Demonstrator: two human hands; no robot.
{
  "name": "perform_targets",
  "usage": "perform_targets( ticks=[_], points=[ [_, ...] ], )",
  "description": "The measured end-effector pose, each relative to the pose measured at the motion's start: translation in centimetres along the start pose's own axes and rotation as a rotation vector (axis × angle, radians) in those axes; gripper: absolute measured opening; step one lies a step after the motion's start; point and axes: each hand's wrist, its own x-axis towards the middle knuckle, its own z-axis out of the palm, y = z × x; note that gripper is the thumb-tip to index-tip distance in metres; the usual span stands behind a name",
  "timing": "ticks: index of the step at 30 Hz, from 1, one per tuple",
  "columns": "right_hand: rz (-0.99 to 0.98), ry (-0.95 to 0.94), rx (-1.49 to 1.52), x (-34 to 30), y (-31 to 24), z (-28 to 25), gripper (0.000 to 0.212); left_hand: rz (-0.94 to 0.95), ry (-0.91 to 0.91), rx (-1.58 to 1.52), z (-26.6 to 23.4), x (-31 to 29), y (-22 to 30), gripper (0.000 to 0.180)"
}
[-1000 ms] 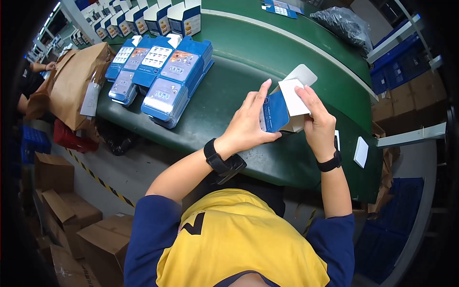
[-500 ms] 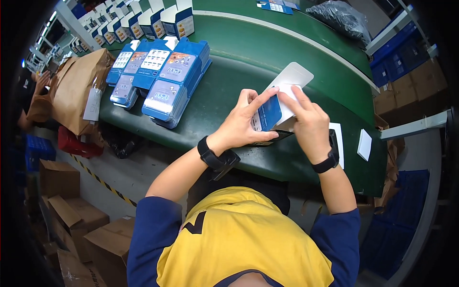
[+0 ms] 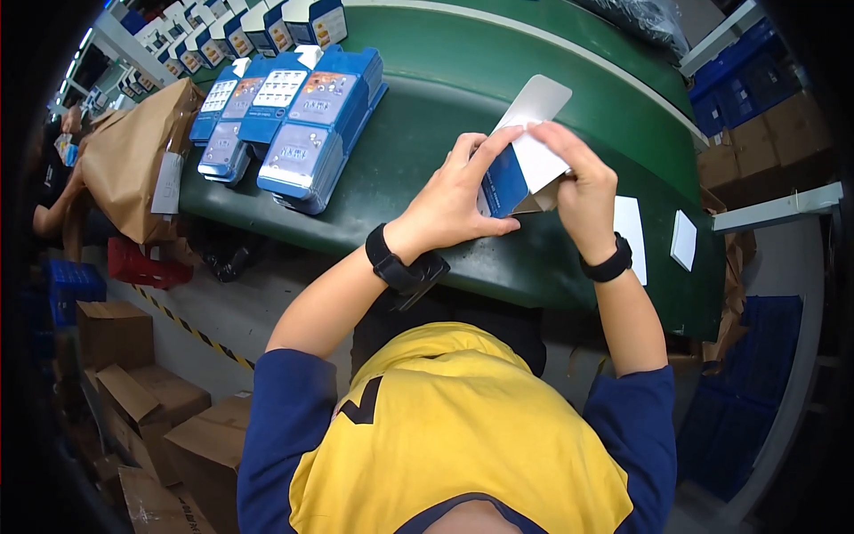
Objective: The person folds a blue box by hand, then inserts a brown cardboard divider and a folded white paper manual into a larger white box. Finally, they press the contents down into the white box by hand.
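Observation:
A small blue and white cardboard box (image 3: pixel 505 183) stands on the green work surface before me, its white end flap (image 3: pixel 538 100) sticking up on the far side. My left hand (image 3: pixel 454 191) grips its left side, with the index finger along the top edge and the thumb stretched across the near side. My right hand (image 3: pixel 585 178) holds the right side, its index finger reaching over the white inner flap (image 3: pixel 539 160) and its other fingers curled. The box's right wall is partly hidden by that hand.
To the left lie stacks of flat blue cartons (image 3: pixel 307 160). Rows of open-topped boxes (image 3: pixel 316 22) stand behind them. White sheets (image 3: pixel 628 233) and a white pad (image 3: pixel 683 240) lie at right. A large brown paper bag (image 3: pixel 133 169) and another person (image 3: pixel 55 196) are far left.
My right fingers have shifted on the box, and the white inner flap shows more widely, angled down to the right. The whole view has shifted slightly.

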Motion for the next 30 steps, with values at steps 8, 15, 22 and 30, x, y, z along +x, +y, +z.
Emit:
perform_targets(
  ticks=[8, 15, 22, 30],
  points=[
    [-0.005, 0.211, 0.083, -0.8, 1.1, 0.5, 0.057, 0.025, -0.019, 0.008, 0.3, -0.4, -0.2, 0.098],
    [-0.191, 0.283, -0.087, -1.7, 1.4, 1.1, 0.061, 0.088, 0.045, -0.021, 0.7, -0.7, -0.9, 0.099],
    [-0.189, 0.312, -0.162, -1.6, 1.2, 1.5, 0.058, 0.118, 0.043, -0.001, 0.8, -1.1, -1.2, 0.097],
    [-0.141, 0.444, -0.091, -0.7, 0.7, 1.8, 0.056, 0.051, 0.039, -0.03, 0.8, -1.6, -1.2, 0.103]
  ],
)
